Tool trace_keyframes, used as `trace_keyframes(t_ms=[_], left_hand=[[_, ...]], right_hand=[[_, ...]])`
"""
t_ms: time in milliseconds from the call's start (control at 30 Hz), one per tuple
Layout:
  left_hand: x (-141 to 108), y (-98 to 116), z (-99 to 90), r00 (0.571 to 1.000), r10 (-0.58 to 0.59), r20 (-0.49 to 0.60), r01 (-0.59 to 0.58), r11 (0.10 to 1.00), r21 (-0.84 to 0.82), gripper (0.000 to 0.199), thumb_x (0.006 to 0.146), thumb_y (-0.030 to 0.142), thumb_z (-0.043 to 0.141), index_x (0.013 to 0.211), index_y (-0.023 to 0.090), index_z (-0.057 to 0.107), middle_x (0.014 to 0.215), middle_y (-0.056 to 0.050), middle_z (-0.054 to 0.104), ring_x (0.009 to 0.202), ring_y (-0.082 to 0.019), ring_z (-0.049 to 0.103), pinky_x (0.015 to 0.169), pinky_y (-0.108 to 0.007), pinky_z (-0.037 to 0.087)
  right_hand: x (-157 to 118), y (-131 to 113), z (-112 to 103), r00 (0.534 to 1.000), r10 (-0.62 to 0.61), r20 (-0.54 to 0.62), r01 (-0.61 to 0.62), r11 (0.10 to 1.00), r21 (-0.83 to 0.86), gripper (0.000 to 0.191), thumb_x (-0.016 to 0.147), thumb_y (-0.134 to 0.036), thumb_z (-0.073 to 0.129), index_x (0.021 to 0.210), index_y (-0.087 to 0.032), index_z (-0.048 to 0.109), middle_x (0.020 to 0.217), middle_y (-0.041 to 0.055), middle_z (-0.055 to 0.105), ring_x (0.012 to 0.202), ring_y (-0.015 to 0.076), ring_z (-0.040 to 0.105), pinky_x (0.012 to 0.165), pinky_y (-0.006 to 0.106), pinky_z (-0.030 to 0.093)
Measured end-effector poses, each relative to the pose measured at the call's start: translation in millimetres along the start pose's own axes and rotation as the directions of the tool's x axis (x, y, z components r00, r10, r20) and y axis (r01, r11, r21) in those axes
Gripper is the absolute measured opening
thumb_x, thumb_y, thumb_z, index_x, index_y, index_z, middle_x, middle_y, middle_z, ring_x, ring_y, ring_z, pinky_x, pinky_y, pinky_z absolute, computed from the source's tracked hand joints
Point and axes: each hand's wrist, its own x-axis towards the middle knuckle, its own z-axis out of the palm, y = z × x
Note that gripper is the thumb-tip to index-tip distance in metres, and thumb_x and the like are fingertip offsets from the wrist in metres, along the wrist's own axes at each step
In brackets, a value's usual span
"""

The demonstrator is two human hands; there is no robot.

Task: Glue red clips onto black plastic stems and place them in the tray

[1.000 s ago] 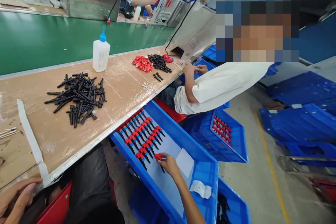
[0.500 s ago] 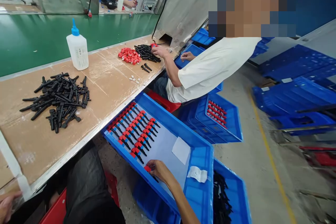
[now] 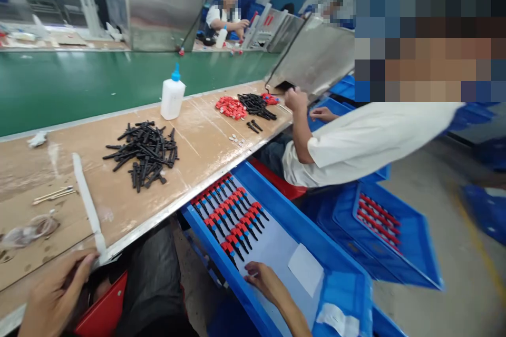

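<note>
My right hand (image 3: pixel 266 284) reaches into a blue crate (image 3: pixel 272 179), its fingers curled low over the white liner; whatever lies under the fingertips is hidden. Just beyond it stand rows of black stems with red and blue heads (image 3: pixel 239 231). At the lower left, my left hand (image 3: pixel 59 292) is by the table edge, thumb and fingers drawn together near a white tape strip (image 3: pixel 89 205); I cannot make out anything between them. A pile of loose black stems (image 3: pixel 146 152) lies on the table, with a white bottle with a blue nozzle (image 3: pixel 173 97) behind it.
A co-worker in a white shirt (image 3: pixel 356 147) sits at the right, by piles of red pieces (image 3: pixel 231 108) and black stems (image 3: pixel 256 105). More blue crates (image 3: pixel 419 253) are stacked alongside. Cotton swabs (image 3: pixel 55 196) and a crumpled plastic bag (image 3: pixel 31 231) lie at the left.
The view has swung left, bringing more of the table and my left hand into sight. The red piece seen at my right fingertips before no longer shows. The co-worker's hand has lifted from the pile.
</note>
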Motion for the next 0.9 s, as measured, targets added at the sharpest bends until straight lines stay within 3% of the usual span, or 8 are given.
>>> trace_keyframes(t_ms=[100, 200, 333, 433, 500, 600, 767, 900], left_hand=[[-5.6, -3.1, 5.1, 0.999, 0.023, 0.038, -0.02, 0.997, -0.079, 0.026, 0.088, 0.048, 0.057, 0.091, 0.025, 0.07, 0.085, 0.003, 0.075, 0.071, -0.015, 0.069, 0.07, -0.02, 0.051], [-9.8, -3.6, 7.4, 0.999, 0.003, 0.054, 0.005, 0.989, -0.145, 0.021, 0.091, 0.042, 0.057, 0.094, 0.025, 0.069, 0.089, 0.002, 0.074, 0.08, -0.016, 0.069, 0.075, -0.022, 0.049], [-12.8, 4.6, 2.1, 0.985, -0.051, 0.166, 0.087, 0.972, -0.217, 0.022, 0.095, 0.04, 0.05, 0.093, 0.024, 0.066, 0.085, 0.001, 0.071, 0.076, -0.016, 0.064, 0.072, -0.024, 0.046], [-18.0, 11.5, -6.1, 0.969, -0.083, 0.235, 0.142, 0.958, -0.249, 0.025, 0.098, 0.04, 0.044, 0.094, 0.024, 0.063, 0.085, 0.001, 0.068, 0.075, -0.016, 0.061, 0.071, -0.026, 0.043], [-24.8, 13.8, -11.5, 0.964, -0.102, 0.246, 0.167, 0.951, -0.26, 0.025, 0.098, 0.039, 0.042, 0.095, 0.024, 0.062, 0.087, 0.0, 0.067, 0.077, -0.017, 0.061, 0.073, -0.027, 0.042], [-37.5, 14.1, -16.8, 0.962, -0.136, 0.238, 0.2, 0.941, -0.271, 0.024, 0.098, 0.038, 0.042, 0.093, 0.024, 0.06, 0.084, -0.001, 0.065, 0.074, -0.017, 0.058, 0.071, -0.028, 0.041], [-49.6, 13.4, -17.6, 0.969, -0.181, 0.17, 0.23, 0.911, -0.342, 0.02, 0.097, 0.038, 0.046, 0.104, 0.025, 0.059, 0.086, -0.002, 0.062, 0.076, -0.018, 0.057, 0.072, -0.029, 0.041], [-43.4, 22.9, -20.3, 0.961, -0.211, 0.177, 0.268, 0.863, -0.428, 0.024, 0.098, 0.039, 0.042, 0.11, 0.025, 0.056, 0.093, -0.004, 0.061, 0.079, -0.019, 0.055, 0.076, -0.031, 0.041]], right_hand=[[10.5, -55.3, -17.7, 0.982, -0.17, -0.087, 0.171, 0.985, 0.004, 0.018, 0.073, -0.039, 0.069, 0.082, -0.024, 0.074, 0.081, 0.0074, 0.077, 0.078, 0.0298, 0.072, 0.068, 0.036, 0.053], [16.1, -137.3, -18.6, 0.909, -0.363, -0.205, 0.375, 0.927, 0.025, 0.034, 0.086, -0.05, 0.055, 0.1, -0.023, 0.071, 0.099, 0.0093, 0.076, 0.089, 0.0269, 0.07, 0.081, 0.036, 0.052], [18.3, -245.5, 8.6, 0.771, -0.557, -0.308, 0.591, 0.807, 0.019, 0.04, 0.091, -0.051, 0.049, 0.108, -0.02, 0.067, 0.109, 0.0104, 0.072, 0.095, 0.0235, 0.066, 0.088, 0.035, 0.05], [25.4, -298.2, 35.7, 0.695, -0.651, -0.306, 0.68, 0.733, -0.014, 0.041, 0.088, -0.051, 0.054, 0.109, -0.018, 0.067, 0.107, 0.0117, 0.072, 0.095, 0.025, 0.066, 0.088, 0.037, 0.05], [31.9, -317.6, 47.7, 0.672, -0.686, -0.279, 0.707, 0.707, -0.034, 0.039, 0.084, -0.05, 0.059, 0.106, -0.019, 0.069, 0.103, 0.0115, 0.074, 0.093, 0.0268, 0.067, 0.088, 0.04, 0.05], [40.4, -331.0, 46.3, 0.686, -0.685, -0.245, 0.7, 0.713, -0.035, 0.037, 0.08, -0.049, 0.06, 0.098, -0.019, 0.072, 0.089, 0.0108, 0.076, 0.078, 0.0262, 0.071, 0.078, 0.039, 0.054], [36.8, -339.2, -1.7, 0.72, -0.643, -0.262, 0.664, 0.747, -0.01, 0.043, 0.077, -0.052, 0.062, 0.099, -0.017, 0.071, 0.089, 0.0125, 0.076, 0.078, 0.0267, 0.073, 0.079, 0.04, 0.056], [1.7, -346.7, -28.9, 0.703, -0.691, -0.168, 0.707, 0.706, 0.054, 0.041, 0.076, -0.054, 0.068, 0.099, -0.02, 0.072, 0.096, 0.0106, 0.077, 0.086, 0.0273, 0.072, 0.085, 0.042, 0.055]])
